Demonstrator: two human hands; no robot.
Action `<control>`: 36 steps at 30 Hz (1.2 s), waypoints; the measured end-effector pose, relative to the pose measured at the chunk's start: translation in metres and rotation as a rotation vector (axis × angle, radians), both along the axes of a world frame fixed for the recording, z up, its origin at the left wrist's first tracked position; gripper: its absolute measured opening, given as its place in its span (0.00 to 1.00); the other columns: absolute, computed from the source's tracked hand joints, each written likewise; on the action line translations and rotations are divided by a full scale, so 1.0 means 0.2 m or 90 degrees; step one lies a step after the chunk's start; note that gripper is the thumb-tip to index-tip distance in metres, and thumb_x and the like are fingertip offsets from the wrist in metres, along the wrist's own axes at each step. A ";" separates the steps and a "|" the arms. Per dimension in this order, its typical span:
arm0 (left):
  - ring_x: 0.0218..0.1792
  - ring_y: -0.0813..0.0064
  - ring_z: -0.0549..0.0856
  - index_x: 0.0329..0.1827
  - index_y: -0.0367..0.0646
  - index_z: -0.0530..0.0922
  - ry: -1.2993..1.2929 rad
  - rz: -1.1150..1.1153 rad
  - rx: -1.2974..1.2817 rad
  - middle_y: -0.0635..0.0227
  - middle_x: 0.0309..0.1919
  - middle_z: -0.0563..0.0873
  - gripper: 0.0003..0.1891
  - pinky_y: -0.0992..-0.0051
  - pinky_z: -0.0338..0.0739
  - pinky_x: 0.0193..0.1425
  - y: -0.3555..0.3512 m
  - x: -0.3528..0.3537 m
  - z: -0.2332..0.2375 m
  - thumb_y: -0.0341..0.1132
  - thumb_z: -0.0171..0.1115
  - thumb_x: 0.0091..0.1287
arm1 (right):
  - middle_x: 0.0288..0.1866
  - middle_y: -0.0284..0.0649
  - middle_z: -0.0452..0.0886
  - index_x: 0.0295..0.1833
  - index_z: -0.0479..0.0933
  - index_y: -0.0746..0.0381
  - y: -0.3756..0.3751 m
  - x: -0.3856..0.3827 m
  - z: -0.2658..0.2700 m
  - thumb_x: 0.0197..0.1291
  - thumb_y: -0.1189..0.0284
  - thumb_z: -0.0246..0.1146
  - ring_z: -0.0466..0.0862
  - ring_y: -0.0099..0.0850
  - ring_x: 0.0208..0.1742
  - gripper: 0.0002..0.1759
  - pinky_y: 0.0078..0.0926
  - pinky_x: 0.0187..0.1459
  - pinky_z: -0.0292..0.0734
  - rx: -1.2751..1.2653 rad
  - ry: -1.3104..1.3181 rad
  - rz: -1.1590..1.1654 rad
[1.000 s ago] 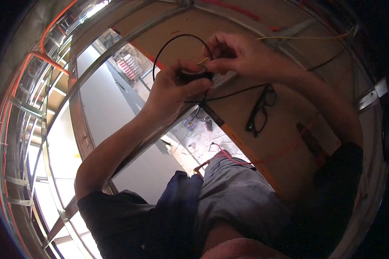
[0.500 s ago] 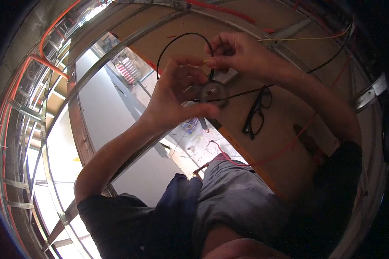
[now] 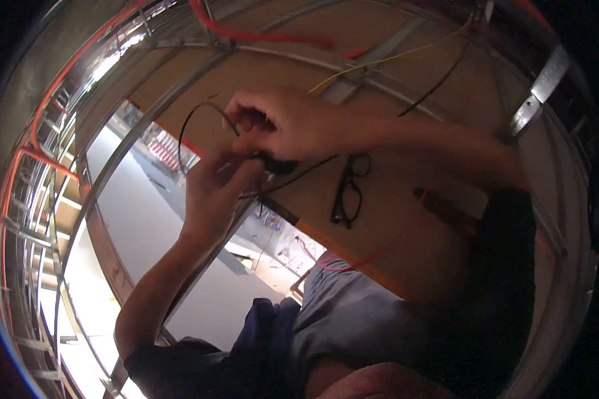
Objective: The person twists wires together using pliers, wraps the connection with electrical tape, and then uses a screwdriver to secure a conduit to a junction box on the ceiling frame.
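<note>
Just left of centre my two hands meet over a thin black cable (image 3: 182,136), which loops out to the left and also runs off to the right. My right hand (image 3: 289,126) is closed, fingers curled around the cable near its upper bend. Thumb and fingers of my left hand (image 3: 209,196) are pinched together on the cable just below, touching the right hand. A small dark piece (image 3: 277,164) shows beside the left fingertips; blur hides its kind. To the right, black-framed glasses (image 3: 349,193) lie on the brown board (image 3: 393,219).
A dark plier-like tool with reddish handles (image 3: 442,207) lies near my right sleeve. Metal framing (image 3: 160,106) and red conduit (image 3: 266,38) cross above and at left. A yellow wire (image 3: 386,60) runs along the top. Beyond the board's edge, an opening shows a littered floor (image 3: 279,246) far below.
My hands have come together, the right moving across toward the left. The left fingers, spread before, are now pinched. The view has shifted, so the glasses and the tool appear further left.
</note>
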State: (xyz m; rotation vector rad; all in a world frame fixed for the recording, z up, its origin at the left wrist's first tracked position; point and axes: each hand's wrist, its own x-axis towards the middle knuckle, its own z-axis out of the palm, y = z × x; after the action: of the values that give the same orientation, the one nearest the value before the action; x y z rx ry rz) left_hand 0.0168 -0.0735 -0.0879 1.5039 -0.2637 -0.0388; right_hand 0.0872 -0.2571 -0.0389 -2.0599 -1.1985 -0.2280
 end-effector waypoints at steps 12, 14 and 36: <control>0.34 0.74 0.86 0.43 0.36 0.76 0.069 0.009 -0.080 0.62 0.38 0.85 0.06 0.74 0.83 0.42 -0.09 -0.03 0.03 0.23 0.65 0.67 | 0.36 0.44 0.87 0.53 0.78 0.66 -0.15 -0.10 0.03 0.60 0.57 0.70 0.87 0.30 0.37 0.25 0.29 0.40 0.78 -0.120 0.209 0.046; 0.35 0.73 0.86 0.44 0.36 0.76 0.070 -0.009 -0.086 0.62 0.38 0.84 0.05 0.74 0.84 0.42 -0.08 -0.03 0.02 0.22 0.62 0.68 | 0.37 0.44 0.87 0.53 0.78 0.66 -0.17 -0.12 0.03 0.60 0.58 0.70 0.87 0.30 0.38 0.24 0.29 0.40 0.78 -0.111 0.208 0.055; 0.47 0.71 0.86 0.67 0.36 0.71 0.049 -0.098 -0.139 0.59 0.51 0.83 0.23 0.72 0.85 0.50 0.03 0.02 -0.09 0.29 0.63 0.70 | 0.40 0.39 0.87 0.52 0.80 0.61 -0.11 0.05 0.01 0.58 0.71 0.68 0.85 0.29 0.40 0.16 0.31 0.43 0.78 -0.121 0.110 0.080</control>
State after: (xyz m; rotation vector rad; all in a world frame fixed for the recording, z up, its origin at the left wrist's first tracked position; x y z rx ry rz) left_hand 0.0212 -0.0682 -0.1053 1.2604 -0.3116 -0.1840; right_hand 0.0968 -0.2787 -0.0368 -2.1065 -1.2758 0.1265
